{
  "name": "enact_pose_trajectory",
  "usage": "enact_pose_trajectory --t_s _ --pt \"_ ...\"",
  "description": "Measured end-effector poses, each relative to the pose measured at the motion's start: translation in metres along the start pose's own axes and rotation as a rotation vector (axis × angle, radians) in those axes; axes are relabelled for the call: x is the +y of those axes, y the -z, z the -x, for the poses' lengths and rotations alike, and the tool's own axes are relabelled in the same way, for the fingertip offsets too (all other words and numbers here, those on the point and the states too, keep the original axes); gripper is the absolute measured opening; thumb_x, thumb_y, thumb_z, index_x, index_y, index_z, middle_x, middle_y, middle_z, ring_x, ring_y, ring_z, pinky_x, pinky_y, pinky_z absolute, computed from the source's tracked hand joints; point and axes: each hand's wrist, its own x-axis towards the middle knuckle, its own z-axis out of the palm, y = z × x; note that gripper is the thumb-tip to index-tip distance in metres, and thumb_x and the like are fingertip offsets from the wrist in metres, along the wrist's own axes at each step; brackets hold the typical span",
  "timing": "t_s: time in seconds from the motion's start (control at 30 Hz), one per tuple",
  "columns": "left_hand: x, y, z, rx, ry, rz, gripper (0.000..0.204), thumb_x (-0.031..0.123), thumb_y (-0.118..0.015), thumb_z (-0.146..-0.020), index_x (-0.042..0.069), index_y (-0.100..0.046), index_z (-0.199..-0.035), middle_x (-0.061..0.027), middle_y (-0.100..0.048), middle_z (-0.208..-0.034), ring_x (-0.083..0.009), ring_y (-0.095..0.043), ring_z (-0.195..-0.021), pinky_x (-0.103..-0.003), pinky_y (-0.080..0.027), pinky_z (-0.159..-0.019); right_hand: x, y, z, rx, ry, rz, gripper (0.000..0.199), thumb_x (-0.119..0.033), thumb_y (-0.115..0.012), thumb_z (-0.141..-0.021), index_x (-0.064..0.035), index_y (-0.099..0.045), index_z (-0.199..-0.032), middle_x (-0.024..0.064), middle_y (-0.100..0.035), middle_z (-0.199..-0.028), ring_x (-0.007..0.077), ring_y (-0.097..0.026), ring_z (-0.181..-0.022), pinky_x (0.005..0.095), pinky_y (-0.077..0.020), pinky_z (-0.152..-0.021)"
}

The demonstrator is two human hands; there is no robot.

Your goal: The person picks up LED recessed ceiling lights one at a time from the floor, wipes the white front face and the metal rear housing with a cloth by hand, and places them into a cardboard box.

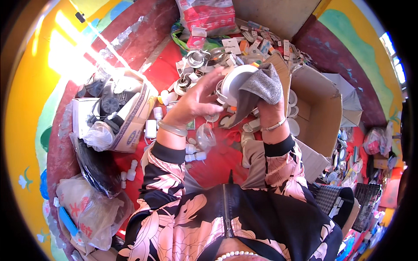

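My left hand (pixel 198 99) holds a round white lamp fitting (pixel 233 83) by its rim, raised above the red table (pixel 217 161). My right hand (pixel 269 111) grips a grey cloth (pixel 263 85) pressed against the fitting's right side; the cloth hides most of the fingers. A pale bangle sits on my left wrist and a thin bracelet on my right. Both forearms wear dark sleeves with pink flowers.
An open cardboard box (pixel 320 108) with white round parts stands at the right. Another box (pixel 126 117) of dark parts and plastic bags lies at the left. Loose white pieces, metal springs and small packets crowd the table's far end (pixel 244 43). Plastic bags (pixel 87 209) sit lower left.
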Motion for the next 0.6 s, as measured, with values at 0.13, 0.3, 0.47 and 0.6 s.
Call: enact_pose_trajectory --t_s 0.13,0.3,0.47,0.6 --pt "0.005 -0.003 -0.005 0.17 0.099 0.148 0.081 0.037 -0.072 -0.074 0.007 -0.034 -0.138 -0.0121 -0.041 -0.136 -0.0214 -0.038 -0.126 -0.035 -0.029 -0.104 -0.002 0.016 -0.015 -0.1 -0.113 0.545 0.025 -0.009 -0.06 -0.08 0.0022 -0.058 -0.103 0.0114 -0.062 -0.095 0.0174 -0.061 -0.083 0.0306 -0.0516 -0.073" --pt "-0.018 -0.006 -0.007 0.109 0.11 -0.164 0.078 0.051 -0.068 -0.075 0.002 -0.044 -0.131 -0.0081 -0.051 -0.124 -0.0162 -0.046 -0.114 -0.03 -0.033 -0.099 0.019 0.013 0.005 -0.067 -0.199 0.174 0.033 -0.015 -0.064 -0.081 0.0006 -0.058 -0.11 0.009 -0.062 -0.103 0.0162 -0.062 -0.091 0.0303 -0.0515 -0.078" --pt "-0.008 -0.012 -0.003 0.088 0.097 -0.198 0.075 0.051 -0.064 -0.079 0.001 -0.044 -0.131 -0.0071 -0.053 -0.122 -0.014 -0.047 -0.112 -0.029 -0.035 -0.097 0.011 0.0 0.007 -0.161 -0.202 0.382 0.034 -0.015 -0.065 -0.08 0.0 -0.058 -0.11 0.0086 -0.062 -0.104 0.0156 -0.061 -0.092 0.029 -0.0506 -0.079" --pt "-0.014 -0.011 0.001 0.117 0.129 -0.172 0.068 0.046 -0.065 -0.081 0.001 -0.046 -0.129 -0.0066 -0.055 -0.118 -0.0124 -0.048 -0.108 -0.027 -0.038 -0.094 0.013 -0.003 0.006 -0.167 -0.256 0.464 0.033 -0.015 -0.064 -0.081 -0.0005 -0.058 -0.11 0.0088 -0.062 -0.103 0.0149 -0.061 -0.09 0.028 -0.0504 -0.079"
